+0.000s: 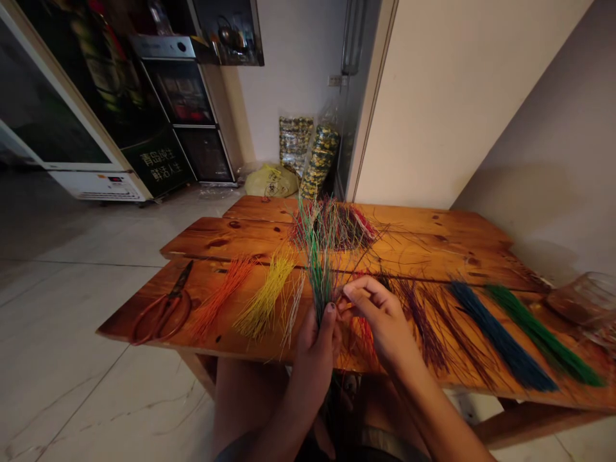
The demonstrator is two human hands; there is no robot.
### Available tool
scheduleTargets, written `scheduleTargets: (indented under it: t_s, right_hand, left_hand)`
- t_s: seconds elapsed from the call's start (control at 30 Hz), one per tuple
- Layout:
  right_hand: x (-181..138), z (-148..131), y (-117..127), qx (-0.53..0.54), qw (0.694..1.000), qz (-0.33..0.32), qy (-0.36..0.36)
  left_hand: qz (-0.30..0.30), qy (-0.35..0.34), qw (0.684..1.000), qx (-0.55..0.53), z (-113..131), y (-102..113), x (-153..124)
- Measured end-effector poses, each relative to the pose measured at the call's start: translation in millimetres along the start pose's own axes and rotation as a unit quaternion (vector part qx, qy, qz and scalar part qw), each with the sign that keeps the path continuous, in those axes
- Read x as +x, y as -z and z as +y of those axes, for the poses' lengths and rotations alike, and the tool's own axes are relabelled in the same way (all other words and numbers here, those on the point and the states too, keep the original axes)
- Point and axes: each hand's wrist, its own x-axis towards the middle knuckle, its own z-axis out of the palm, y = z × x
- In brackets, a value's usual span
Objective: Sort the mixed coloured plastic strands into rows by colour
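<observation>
My left hand (315, 343) is closed round a mixed bundle of thin coloured strands (318, 269) that fans upward, mostly green. My right hand (380, 317) is right beside it, fingers pinched on a strand at the bundle's base. Both hands are over the near edge of a low wooden table (433, 237). On the table lie sorted piles: orange strands (221, 298), yellow strands (267, 295), pale strands (292, 308), red strands (364, 333), purple strands (423, 321), blue strands (500, 337) and green strands (541, 333). An unsorted heap (337, 224) lies further back.
Orange-handled scissors (163, 311) lie at the table's left end. A clear container (584, 298) sits at the right edge. Filled bags (308, 157) stand against the far wall, beside a dark display cabinet (187, 102). Tiled floor spreads to the left.
</observation>
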Motion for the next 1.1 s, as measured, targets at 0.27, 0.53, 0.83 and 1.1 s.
scheduleTargets:
  t_s: [0.27, 0.53, 0.83, 1.1]
  right_hand:
    - [1.2, -0.5, 4.3, -0.007, 0.999, 0.025, 0.046]
    - [23.0, -45.4, 94.1, -0.085, 0.973, 0.176, 0.125]
    - [30.0, 12.2, 145.4, -0.499, 0.856, 0.065, -0.123]
    - [12.2, -7.8, 55.1, -0.347, 0.936, -0.013, 0.049]
  left_hand:
    - [0.008, -0.007, 1.0, -0.002, -3.1, -1.3, -0.9]
    - [0.053, 0.012, 0.996, -0.073, 1.4, 5.7, 1.2]
    - [-0.001, 0.053, 0.996, -0.068, -5.9, 0.1, 3.4]
    - [-0.036, 0.045, 0.996, -0.071, -12.0, -0.8, -0.9]
